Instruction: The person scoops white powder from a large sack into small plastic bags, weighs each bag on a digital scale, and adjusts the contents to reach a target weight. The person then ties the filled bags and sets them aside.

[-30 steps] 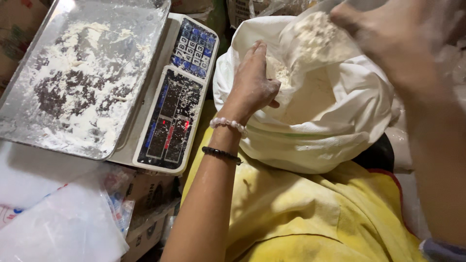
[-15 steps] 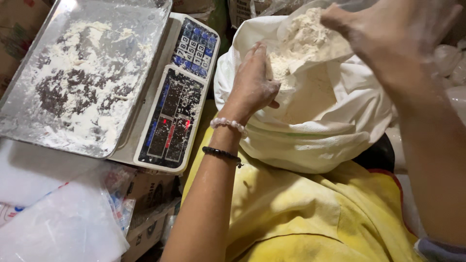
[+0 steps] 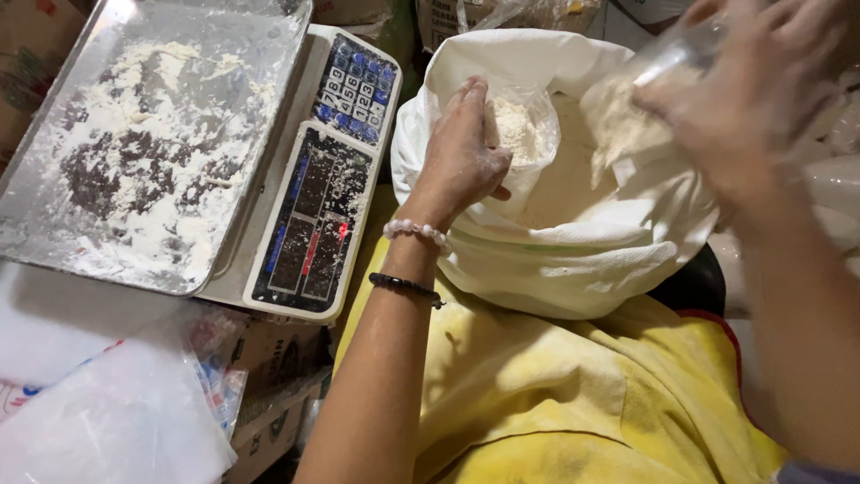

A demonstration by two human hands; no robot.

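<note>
Head view, left hand: the left hand (image 3: 461,148) has its fingers curled and clamped on the rim of a small clear plastic bag (image 3: 524,134), holding its mouth open against the near inner edge of the sack.
Head view, small bag: it hangs inside the mouth of the large white woven sack (image 3: 573,242) and holds a little pale flour (image 3: 512,124).
Head view, right hand: the right hand (image 3: 748,99) is blurred; its fingers are wrapped around a clear plastic scoop (image 3: 658,76), tilted with its open end down toward the sack.
Head view, scoop contents: pale flour shows in and below the scoop, over the sack's open mouth, just beside the small bag.
Head view, sack: its rim is rolled down; it stands against the person's yellow garment (image 3: 555,385).
Head view, wrist: a pale bead bracelet (image 3: 417,231) and a dark bead bracelet (image 3: 405,285) sit on the left wrist.
Head view, scale: a white electronic scale with a blue keypad (image 3: 331,170) stands left of the sack, well apart from both hands.
Head view, pan: its rectangular metal weighing pan (image 3: 152,143) is dusted with flour.
Head view, lower left: clear plastic bags (image 3: 116,421) lie beside a cardboard box (image 3: 278,358).
</note>
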